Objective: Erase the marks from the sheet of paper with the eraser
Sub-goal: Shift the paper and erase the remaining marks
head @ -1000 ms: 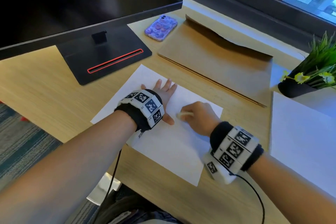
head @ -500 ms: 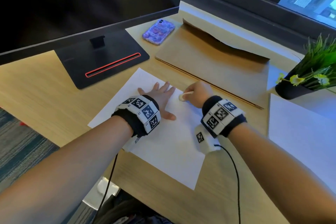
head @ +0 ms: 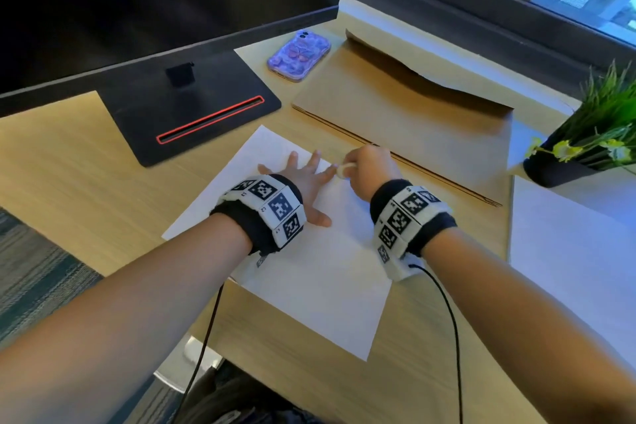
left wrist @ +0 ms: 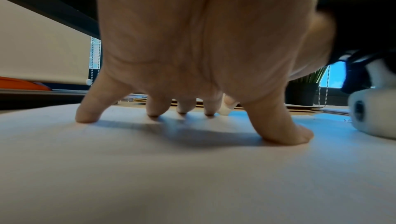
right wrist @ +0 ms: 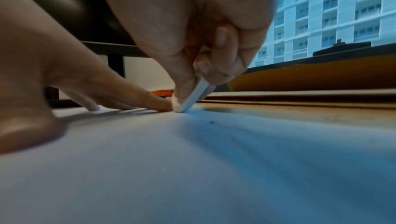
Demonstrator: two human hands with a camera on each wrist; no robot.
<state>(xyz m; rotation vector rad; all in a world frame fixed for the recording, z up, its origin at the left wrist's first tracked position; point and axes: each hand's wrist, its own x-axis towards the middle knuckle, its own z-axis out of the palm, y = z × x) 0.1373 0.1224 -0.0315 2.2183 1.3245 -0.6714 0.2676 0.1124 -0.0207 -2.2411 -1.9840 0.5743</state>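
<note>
**Q:** What is each of the hands doing, and why?

**A:** The left hand (head: 307,179) lies spread on the sheet of paper (head: 309,289), fingers straight and fanned, fingertips (left wrist: 86,117) pressed down. That looks meant to pin the sheet so rubbing does not drag or crease it. The right hand (head: 370,170) is clamped on a white eraser (right wrist: 189,99), pinched between thumb and curled fingers and tilted so one corner meets the paper.

**Q:** Where on the sheet is the eraser working?

**A:** At the sheet's far edge, touching the tip of the left hand's outstretched finger. Bracing that close likely keeps the thin edge from lifting. A few dark specks lie on the sheet near the eraser; any marks there are too faint to make out.

**Q:** And around the sheet?

**A:** It lies on the wooden counter (head: 69,155); a monitor base (head: 192,113) and a purple-cased phone (head: 298,56) lie beyond the sheet, a brown envelope (head: 413,120) past its far edge.
</note>
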